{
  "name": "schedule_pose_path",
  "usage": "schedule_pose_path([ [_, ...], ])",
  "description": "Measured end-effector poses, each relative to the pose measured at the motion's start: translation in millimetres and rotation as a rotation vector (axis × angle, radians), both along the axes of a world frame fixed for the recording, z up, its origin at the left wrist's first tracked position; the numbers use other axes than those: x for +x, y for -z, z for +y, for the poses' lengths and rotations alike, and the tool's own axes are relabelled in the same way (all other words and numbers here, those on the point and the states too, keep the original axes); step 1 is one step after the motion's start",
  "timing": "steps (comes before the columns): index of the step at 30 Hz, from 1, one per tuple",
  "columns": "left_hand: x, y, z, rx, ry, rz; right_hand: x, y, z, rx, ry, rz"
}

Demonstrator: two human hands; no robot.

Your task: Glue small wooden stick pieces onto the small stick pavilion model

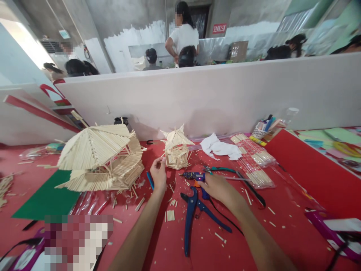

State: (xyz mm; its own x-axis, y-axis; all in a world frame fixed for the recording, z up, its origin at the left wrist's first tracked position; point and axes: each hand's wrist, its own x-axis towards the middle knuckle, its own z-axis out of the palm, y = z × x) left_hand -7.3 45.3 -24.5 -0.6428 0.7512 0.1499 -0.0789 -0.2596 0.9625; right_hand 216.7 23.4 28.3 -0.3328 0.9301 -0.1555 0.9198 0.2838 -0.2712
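A small pavilion model (177, 154) made of wooden sticks stands on the red table. At its left edge, my left hand (158, 175) has thumb and fingertips pinched together; whether they hold the model or a small stick is too small to tell. My right hand (216, 185) is wrapped round a blue glue gun (200, 177), whose nozzle points left, just in front of the model. Below it lies a blue ratchet pipe cutter (192, 210) with its handles spread. A few short sticks form a small panel (170, 215) on the table between my forearms.
A larger stick pavilion (98, 154) stands left, beside a green sheet (47, 197). On the right are green-handled pliers (222, 169), a crumpled tissue (220, 146), bagged sticks (255, 165) and a red board (313, 169). A white partition (225, 94) rises behind; people are beyond.
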Motion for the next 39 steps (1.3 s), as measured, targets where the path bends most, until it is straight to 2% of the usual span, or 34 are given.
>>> schedule_pose_path([
  [3, 1, 6.0, 4, 0.016, -0.027, 0.049, -3, -15.0, 19, 0.140, 0.009, 0.162],
  [6, 1, 11.9, 8, 0.035, -0.045, 0.066, -10, -20.8, 46, 0.217, 0.044, 0.382],
  [10, -2, 16.5, 11, 0.029, -0.066, 0.090, -23, -11.6, 78, 0.161, -0.037, 0.582],
  [13, -5, 18.2, 12, 0.032, -0.063, 0.105, -33, -0.3, 89, 0.109, -0.071, 0.697],
  [18, -11, 19.8, 15, 0.038, -0.103, 0.136, -40, 9.3, 89, 0.146, -0.063, 0.784],
  [24, -21, 19.5, 21, 0.068, -0.104, 0.098, -46, 5.6, 76, 0.148, -0.104, 0.827],
  [34, -24, 3.4, 34, 0.127, -0.097, 0.038, -58, 10.9, 71, 0.132, -0.129, 0.883],
  [39, -20, 9.8, 35, 0.129, -0.103, -0.044, -58, 14.5, 72, 0.118, -0.122, 0.877],
])
